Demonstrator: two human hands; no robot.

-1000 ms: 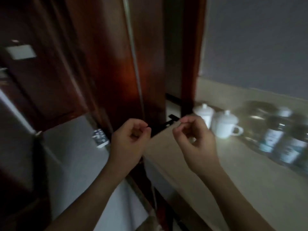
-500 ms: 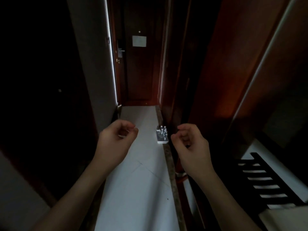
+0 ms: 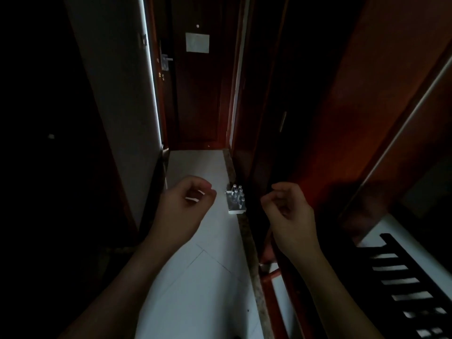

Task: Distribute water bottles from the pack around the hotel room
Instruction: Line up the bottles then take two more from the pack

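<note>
hands: left (image 3: 186, 206) and right (image 3: 288, 211) same as half a sec ago, fingers loosely curled, holding nothing | pack (image 3: 236, 200) still on the floor (image 3: 195, 277) just past them by the wardrobe (image 3: 318, 143) | door (image 3: 198, 94) a bit closer

Bare forearms — no sleeves, two hands (image 3: 186, 201)

Both hands are raised over a pale tiled floor (image 3: 195, 277), holding nothing. The left hand (image 3: 186, 204) and right hand (image 3: 287, 214) have loosely curled fingers. The pack of water bottles (image 3: 236, 200) stands on the floor between the two sets of fingertips, touching neither, against a dark wooden wall (image 3: 318, 118).
</note>
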